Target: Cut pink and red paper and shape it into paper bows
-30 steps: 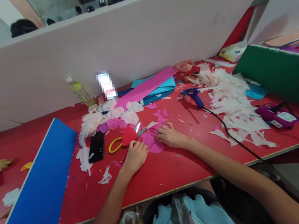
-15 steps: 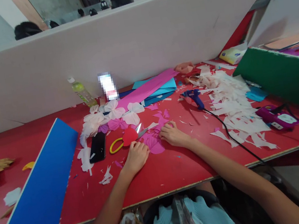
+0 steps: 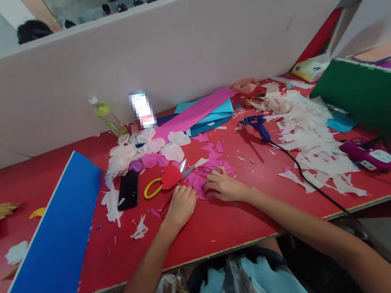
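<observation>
On the red table (image 3: pixel 213 224) both my hands rest on a small pile of pink paper pieces (image 3: pixel 204 177). My left hand (image 3: pixel 181 204) is curled, its fingers pressing the left edge of the pink paper. From the right, my right hand (image 3: pixel 223 186) pinches the same paper with bent fingers. Just beyond my left hand lie scissors (image 3: pixel 165 179) with one yellow and one red handle, blades pointing right. White and pink paper flowers (image 3: pixel 145 152) lie further back.
A black phone (image 3: pixel 128 189) lies left of the scissors. A blue board (image 3: pixel 43 249) leans at the left. A blue glue gun (image 3: pixel 258 125) with black cord, white paper scraps (image 3: pixel 307 137), a purple device (image 3: pixel 367 156), a green board (image 3: pixel 376 99), a bottle (image 3: pixel 107 116).
My right hand has drawn back toward me and closer to my left hand, gathering the pink paper between them. The left hand has hardly moved.
</observation>
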Action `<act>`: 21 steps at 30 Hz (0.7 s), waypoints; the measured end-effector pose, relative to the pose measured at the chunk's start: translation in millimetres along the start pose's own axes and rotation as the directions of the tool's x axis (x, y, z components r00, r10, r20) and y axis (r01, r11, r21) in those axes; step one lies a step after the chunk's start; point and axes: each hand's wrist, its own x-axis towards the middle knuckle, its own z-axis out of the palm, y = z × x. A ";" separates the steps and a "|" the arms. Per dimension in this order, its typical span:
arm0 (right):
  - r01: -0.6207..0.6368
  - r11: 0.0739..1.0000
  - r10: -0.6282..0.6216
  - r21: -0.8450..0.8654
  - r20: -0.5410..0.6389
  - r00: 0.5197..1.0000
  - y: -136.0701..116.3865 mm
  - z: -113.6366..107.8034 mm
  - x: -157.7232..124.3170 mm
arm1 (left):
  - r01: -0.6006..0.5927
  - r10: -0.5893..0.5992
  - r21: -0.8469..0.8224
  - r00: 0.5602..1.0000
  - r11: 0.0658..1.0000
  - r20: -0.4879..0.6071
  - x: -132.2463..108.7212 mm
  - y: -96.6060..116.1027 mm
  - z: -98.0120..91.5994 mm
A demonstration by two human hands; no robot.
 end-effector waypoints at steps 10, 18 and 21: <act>-0.012 1.000 0.012 0.006 0.008 1.000 2.2 0.9 0.6 | -0.047 0.050 -0.039 0.995 0.998 0.089 -1.5 -0.5 -1.5; -0.004 1.000 0.004 0.006 0.014 1.000 2.6 0.2 1.2 | -0.044 0.052 -0.144 0.997 0.989 0.053 -1.8 -3.7 -1.3; -0.003 1.000 0.003 -0.005 0.017 1.000 2.6 0.3 0.9 | -0.023 0.029 -0.129 0.998 0.991 0.051 -0.4 -4.6 1.1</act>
